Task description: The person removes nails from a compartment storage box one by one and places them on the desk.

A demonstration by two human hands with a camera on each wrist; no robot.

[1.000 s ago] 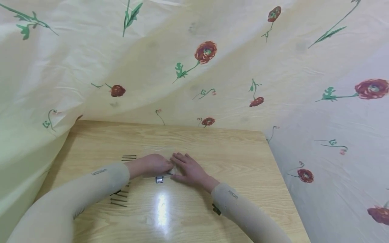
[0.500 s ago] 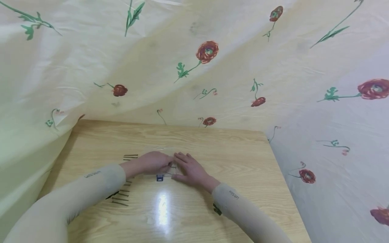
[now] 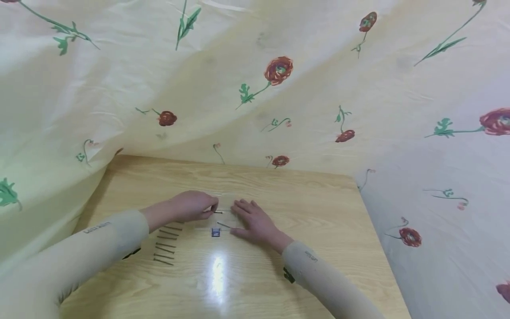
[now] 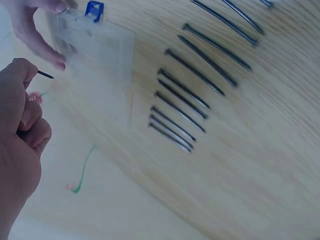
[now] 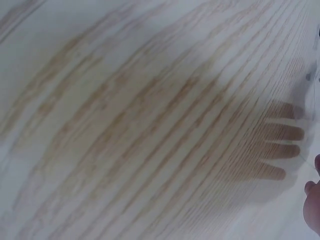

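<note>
My left hand [image 3: 195, 205] pinches a dark nail [image 3: 218, 212] between thumb and fingers, its tip pointing right over the clear plastic box [image 4: 100, 50]. In the left wrist view, that hand's other fingers are curled in. My right hand [image 3: 255, 223] rests at the box's right side with its fingers straight. Another nail [image 3: 224, 225] lies at the box by the right thumb. On the box's near side is a blue latch [image 4: 94, 10]. The right wrist view catches only the edge of the right hand [image 5: 312, 205] and a finger shadow.
Several nails [image 4: 190, 72] lie in a row on the wooden table [image 3: 299, 266], left of the box and near the left forearm. A flowered cloth [image 3: 239, 133] hangs behind the table and along both sides.
My left hand has drawn back left from the right hand with the nail in its fingers, uncovering more of the box. The right hand stays at the box's side.
</note>
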